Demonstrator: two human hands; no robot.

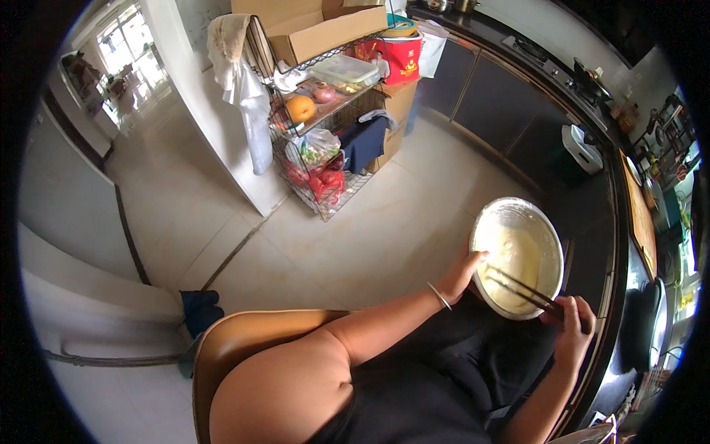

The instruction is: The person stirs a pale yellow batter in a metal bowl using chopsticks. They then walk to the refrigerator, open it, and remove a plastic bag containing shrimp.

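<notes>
A round metal bowl (556,255) rests tilted above my lap, with a pale yellow, creamy batter (521,255) inside. My left hand (463,274) grips its left rim, the thumb over the edge and the other fingers hidden beneath. Dark chopsticks (529,290) reach over the near right rim, their tips in the batter. Around their upper ends my right hand (573,327) is closed, close to the bowl's lower right side. A thin bangle circles my left wrist.
I sit on a tan chair (248,323). Ahead stands a wire rack (325,200) with produce, bags and a cardboard box (325,33). Dark cabinets (494,96) and a counter curve along the right, with a white-topped bin (582,150) at the cabinets and a cutting board (637,214) on the counter.
</notes>
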